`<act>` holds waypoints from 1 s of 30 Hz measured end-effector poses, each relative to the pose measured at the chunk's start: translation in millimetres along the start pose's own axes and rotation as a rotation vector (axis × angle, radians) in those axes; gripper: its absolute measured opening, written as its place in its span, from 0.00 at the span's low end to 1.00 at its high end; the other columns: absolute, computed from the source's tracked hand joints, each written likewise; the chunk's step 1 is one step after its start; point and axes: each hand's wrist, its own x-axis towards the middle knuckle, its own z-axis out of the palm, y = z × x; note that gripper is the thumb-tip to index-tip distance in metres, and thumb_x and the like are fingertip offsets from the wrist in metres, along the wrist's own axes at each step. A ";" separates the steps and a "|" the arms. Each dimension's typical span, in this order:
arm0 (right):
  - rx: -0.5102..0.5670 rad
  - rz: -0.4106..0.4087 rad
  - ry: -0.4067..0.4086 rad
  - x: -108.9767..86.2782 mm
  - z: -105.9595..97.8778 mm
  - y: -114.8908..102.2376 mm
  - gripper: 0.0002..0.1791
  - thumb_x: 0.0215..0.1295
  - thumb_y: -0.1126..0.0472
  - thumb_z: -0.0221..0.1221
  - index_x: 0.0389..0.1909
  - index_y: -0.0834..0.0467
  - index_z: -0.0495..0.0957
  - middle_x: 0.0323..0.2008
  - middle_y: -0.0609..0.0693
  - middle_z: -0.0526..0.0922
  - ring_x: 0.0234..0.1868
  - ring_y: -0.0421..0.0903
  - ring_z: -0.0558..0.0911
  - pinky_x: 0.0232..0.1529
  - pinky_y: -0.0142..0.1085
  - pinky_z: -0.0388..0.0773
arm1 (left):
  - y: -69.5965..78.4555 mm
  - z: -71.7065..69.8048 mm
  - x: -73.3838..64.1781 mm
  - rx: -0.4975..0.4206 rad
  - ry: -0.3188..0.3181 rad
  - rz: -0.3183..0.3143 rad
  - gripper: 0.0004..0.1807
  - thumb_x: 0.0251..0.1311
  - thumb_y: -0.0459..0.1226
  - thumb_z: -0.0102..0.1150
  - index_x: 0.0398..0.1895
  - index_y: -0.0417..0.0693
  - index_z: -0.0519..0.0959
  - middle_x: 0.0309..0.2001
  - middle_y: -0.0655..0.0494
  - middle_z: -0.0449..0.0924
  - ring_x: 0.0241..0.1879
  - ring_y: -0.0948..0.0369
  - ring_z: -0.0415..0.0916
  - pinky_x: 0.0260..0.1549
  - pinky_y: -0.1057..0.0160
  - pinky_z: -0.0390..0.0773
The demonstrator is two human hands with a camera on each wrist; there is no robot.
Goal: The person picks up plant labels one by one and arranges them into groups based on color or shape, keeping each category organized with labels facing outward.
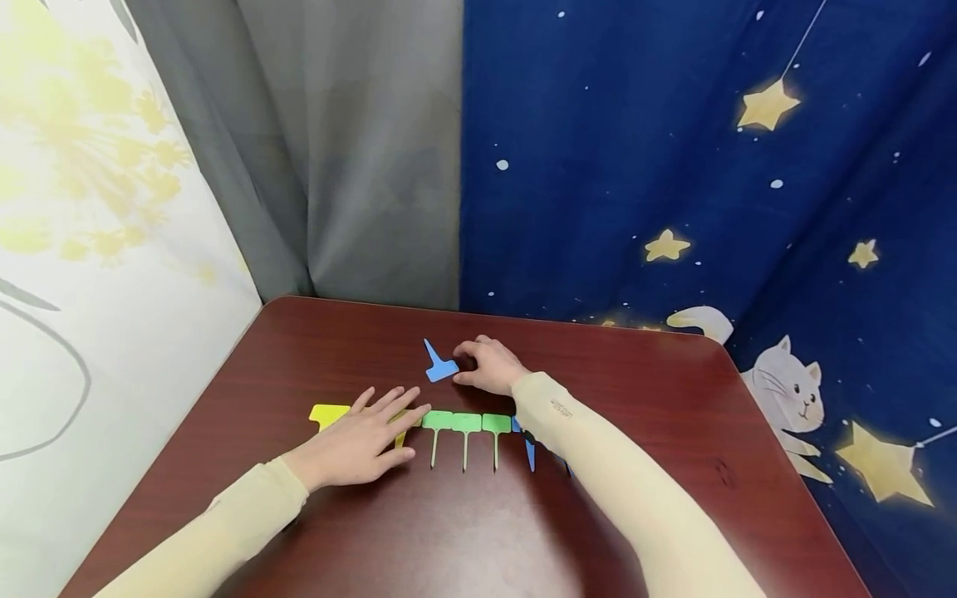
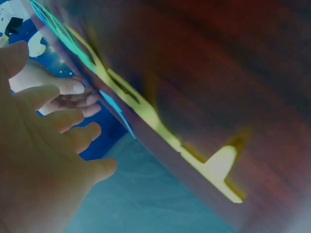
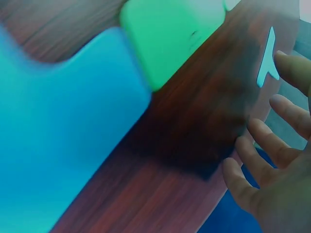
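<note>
T-shaped plastic plant labels lie in a row across the table, heads side by side: yellow labels (image 1: 330,413) at the left, green labels (image 1: 467,423) in the middle and blue labels (image 1: 530,453) at the right, partly hidden by the right sleeve. Over the yellow end is my left hand (image 1: 357,444), its fingers spread and holding nothing. A single blue label (image 1: 441,370) lies beyond the row with its stem pointing away. Beside its head is my right hand (image 1: 493,365), fingers loosely bent, thumb close to the label (image 3: 268,58); whether they touch, I cannot tell.
The dark red-brown table (image 1: 449,540) has a far edge close behind the single blue label. A grey curtain (image 1: 374,166) and a blue star-patterned curtain (image 1: 598,166) hang behind it. A pale patterned surface (image 1: 112,332) stands at the left.
</note>
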 end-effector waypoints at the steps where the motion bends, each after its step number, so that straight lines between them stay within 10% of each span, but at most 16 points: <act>1: -0.002 0.011 -0.002 3.6 1.3 -2.9 0.28 0.64 0.46 0.68 0.63 0.49 0.78 0.53 0.49 0.76 0.51 0.46 0.75 0.52 0.42 0.75 | -0.3 0.7 -2.0 -0.006 0.002 -0.001 0.37 0.72 0.57 0.50 0.80 0.56 0.58 0.79 0.48 0.51 0.77 0.46 0.48 0.70 0.35 0.49; 30: 0.063 0.126 -0.021 27.3 5.4 -4.2 0.12 0.57 0.52 0.74 0.34 0.49 0.80 0.38 0.44 0.77 0.42 0.46 0.73 0.43 0.40 0.74 | -3.2 5.5 -16.1 -0.045 -0.034 -0.040 0.39 0.72 0.59 0.49 0.80 0.57 0.56 0.80 0.52 0.47 0.78 0.48 0.45 0.71 0.34 0.43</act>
